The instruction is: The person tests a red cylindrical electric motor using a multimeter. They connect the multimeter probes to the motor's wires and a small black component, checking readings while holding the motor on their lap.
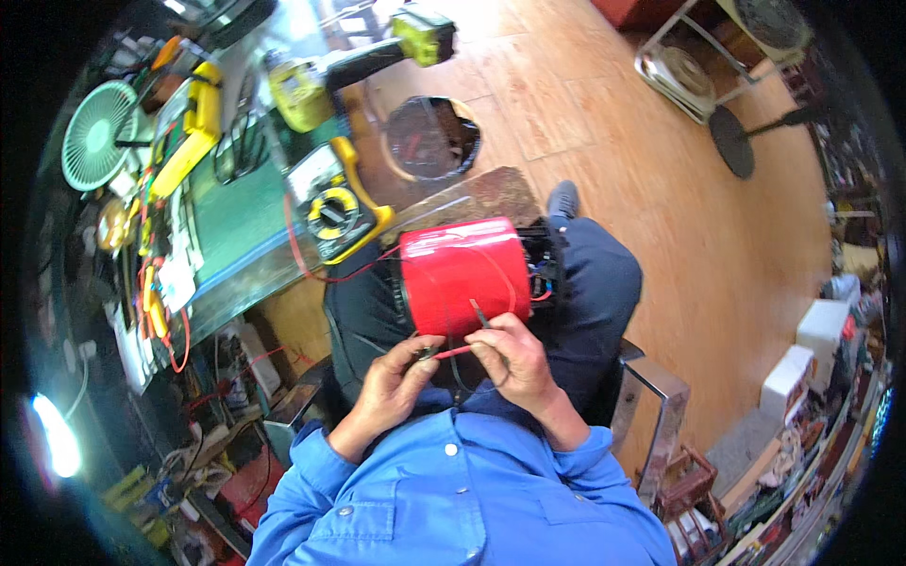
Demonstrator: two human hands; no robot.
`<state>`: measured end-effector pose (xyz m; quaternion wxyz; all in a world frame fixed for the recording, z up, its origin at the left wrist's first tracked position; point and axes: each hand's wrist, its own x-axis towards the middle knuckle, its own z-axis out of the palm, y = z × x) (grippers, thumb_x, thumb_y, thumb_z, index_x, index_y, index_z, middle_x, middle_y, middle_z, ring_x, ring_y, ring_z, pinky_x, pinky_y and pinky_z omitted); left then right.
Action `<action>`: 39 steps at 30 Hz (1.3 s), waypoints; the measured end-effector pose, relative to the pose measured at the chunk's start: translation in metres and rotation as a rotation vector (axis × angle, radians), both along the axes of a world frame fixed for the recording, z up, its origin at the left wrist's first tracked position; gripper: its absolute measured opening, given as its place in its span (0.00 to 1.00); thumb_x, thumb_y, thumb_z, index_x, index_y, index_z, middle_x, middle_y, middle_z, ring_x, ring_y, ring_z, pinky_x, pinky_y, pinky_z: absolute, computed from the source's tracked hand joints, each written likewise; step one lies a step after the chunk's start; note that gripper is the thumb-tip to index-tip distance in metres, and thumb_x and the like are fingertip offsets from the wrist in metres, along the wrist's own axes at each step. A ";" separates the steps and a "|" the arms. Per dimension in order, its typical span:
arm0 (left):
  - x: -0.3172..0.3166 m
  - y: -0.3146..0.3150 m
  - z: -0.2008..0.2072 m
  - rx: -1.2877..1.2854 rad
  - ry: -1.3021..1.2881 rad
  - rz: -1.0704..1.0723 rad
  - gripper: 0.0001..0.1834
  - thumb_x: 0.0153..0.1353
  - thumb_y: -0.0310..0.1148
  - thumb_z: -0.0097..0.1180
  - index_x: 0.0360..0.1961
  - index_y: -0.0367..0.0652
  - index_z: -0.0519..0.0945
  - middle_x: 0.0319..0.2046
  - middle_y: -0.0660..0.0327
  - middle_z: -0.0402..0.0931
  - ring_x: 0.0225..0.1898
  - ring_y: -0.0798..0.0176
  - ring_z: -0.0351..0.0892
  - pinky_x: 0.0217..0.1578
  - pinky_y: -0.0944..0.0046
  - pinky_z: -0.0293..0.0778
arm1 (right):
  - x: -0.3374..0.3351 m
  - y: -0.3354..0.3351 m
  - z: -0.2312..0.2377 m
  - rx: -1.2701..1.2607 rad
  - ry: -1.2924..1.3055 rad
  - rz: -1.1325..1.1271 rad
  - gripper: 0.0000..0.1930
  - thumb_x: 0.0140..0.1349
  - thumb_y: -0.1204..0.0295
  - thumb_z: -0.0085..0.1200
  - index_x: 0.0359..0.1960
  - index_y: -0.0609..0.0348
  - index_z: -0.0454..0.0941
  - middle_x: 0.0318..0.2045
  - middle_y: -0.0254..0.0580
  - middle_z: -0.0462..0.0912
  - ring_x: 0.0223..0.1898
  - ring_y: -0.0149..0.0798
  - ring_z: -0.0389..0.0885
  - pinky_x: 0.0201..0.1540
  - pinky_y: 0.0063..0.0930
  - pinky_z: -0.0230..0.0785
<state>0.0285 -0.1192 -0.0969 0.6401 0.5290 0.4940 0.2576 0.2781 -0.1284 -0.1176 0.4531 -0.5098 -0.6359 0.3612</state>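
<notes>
A shiny red cylinder [464, 274] lies across my lap, with dark parts and thin wires exposed at its right end. Just in front of it, both hands meet at a thin red rod [453, 352], whose kind I cannot make out. My left hand [392, 382] pinches around its left end, near a small dark tip. The fingers of my right hand [514, 363] close on the other end, and a slim dark piece with a copper-coloured tip [478, 313] sticks up beside them. A yellow-framed multimeter [335, 209] leans at the bench edge; a red lead [354, 273] runs from it toward the cylinder.
To the left is a green-topped bench [236, 226] with tools, wires and a small green fan [99, 135]. A yellow cordless tool [300, 94] stands at its far end. Beyond my lap sits a lined bin [429, 141]. Chair armrests [651, 401] flank me; boxes [786, 380] line the right side.
</notes>
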 end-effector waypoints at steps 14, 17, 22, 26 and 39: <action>0.008 -0.003 -0.002 0.335 0.081 -0.174 0.21 0.77 0.33 0.65 0.68 0.41 0.83 0.57 0.45 0.89 0.57 0.40 0.91 0.57 0.49 0.86 | 0.010 -0.023 -0.012 -0.159 -0.034 0.006 0.05 0.76 0.73 0.66 0.44 0.63 0.87 0.36 0.45 0.81 0.37 0.45 0.82 0.42 0.35 0.76; 0.010 0.001 0.006 0.285 0.022 -0.162 0.23 0.78 0.32 0.64 0.70 0.38 0.81 0.61 0.45 0.87 0.61 0.44 0.90 0.60 0.51 0.84 | 0.008 -0.020 -0.009 -0.151 -0.017 -0.014 0.07 0.78 0.72 0.64 0.43 0.63 0.87 0.37 0.45 0.80 0.37 0.44 0.82 0.42 0.34 0.75; 0.007 0.005 0.008 0.135 -0.048 -0.199 0.25 0.81 0.29 0.59 0.75 0.36 0.75 0.58 0.48 0.87 0.59 0.53 0.88 0.61 0.55 0.81 | 0.009 -0.019 -0.008 -0.217 0.102 -0.062 0.12 0.82 0.68 0.61 0.41 0.64 0.85 0.36 0.40 0.78 0.31 0.34 0.78 0.35 0.29 0.71; 0.006 0.005 0.007 -0.044 -0.088 -0.202 0.24 0.83 0.31 0.57 0.76 0.37 0.75 0.54 0.56 0.87 0.51 0.64 0.86 0.55 0.59 0.82 | 0.010 -0.019 -0.006 -0.175 0.017 -0.078 0.10 0.80 0.69 0.62 0.41 0.64 0.85 0.35 0.42 0.79 0.34 0.39 0.80 0.39 0.32 0.74; 0.008 0.002 0.005 -0.327 -0.354 0.015 0.19 0.88 0.30 0.47 0.75 0.45 0.74 0.47 0.63 0.90 0.30 0.79 0.73 0.32 0.74 0.73 | 0.001 -0.017 -0.001 -0.056 -0.135 -0.120 0.06 0.76 0.73 0.66 0.41 0.65 0.86 0.35 0.47 0.83 0.36 0.47 0.83 0.40 0.37 0.77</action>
